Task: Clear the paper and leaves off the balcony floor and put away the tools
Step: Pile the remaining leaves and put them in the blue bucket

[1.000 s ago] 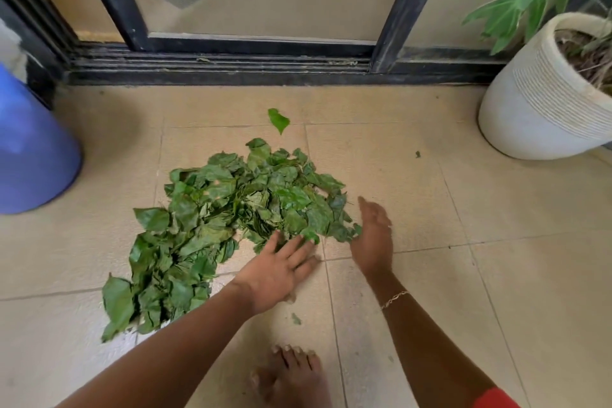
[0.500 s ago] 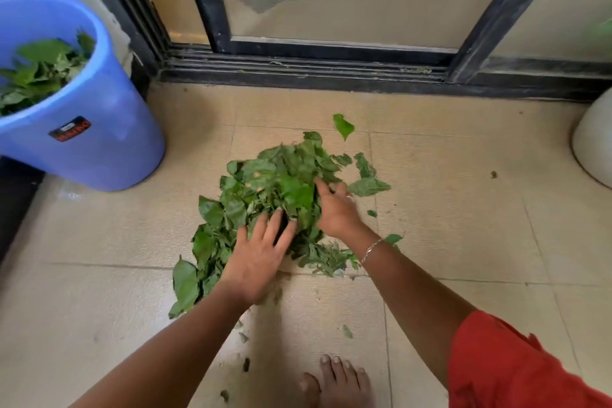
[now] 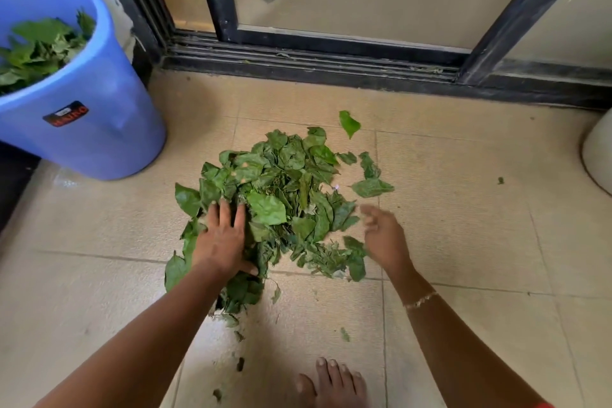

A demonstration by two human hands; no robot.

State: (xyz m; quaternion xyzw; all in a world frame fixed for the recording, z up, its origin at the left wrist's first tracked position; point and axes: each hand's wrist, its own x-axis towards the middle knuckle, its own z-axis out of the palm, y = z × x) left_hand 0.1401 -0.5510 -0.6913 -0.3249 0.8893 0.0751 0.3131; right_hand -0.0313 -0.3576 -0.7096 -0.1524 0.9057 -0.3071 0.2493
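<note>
Balcony floor (image 3: 463,242), tiled, beige. The leaf pile (image 3: 284,189) is lying on the floor at centre frame, in front of the sliding door track (image 3: 331,66). 1 stray leaf (image 3: 349,122) is lying apart from the pile on its door side, and small leaf scraps are lying on the tiles nearer the person.

The left hand (image 3: 222,238) is resting palm down on the pile's near left part. Its grip is spread: the fingers are lying straight and flat on the leaves, pressing them, not curling round any.

The right hand (image 3: 384,235) is hovering just beside the pile's right edge. Its fingers are showing blurred and loosely curled; its grip is holding nothing visible. A bracelet (image 3: 420,300) is sitting on that wrist.

A blue bucket (image 3: 99,116) is standing at upper left, well apart from the pile, with green leaves (image 3: 36,46) inside it. The edge of a white pot (image 3: 599,156) is showing at the right border. 1 bare foot (image 3: 334,384) is standing on the floor at the bottom edge.
</note>
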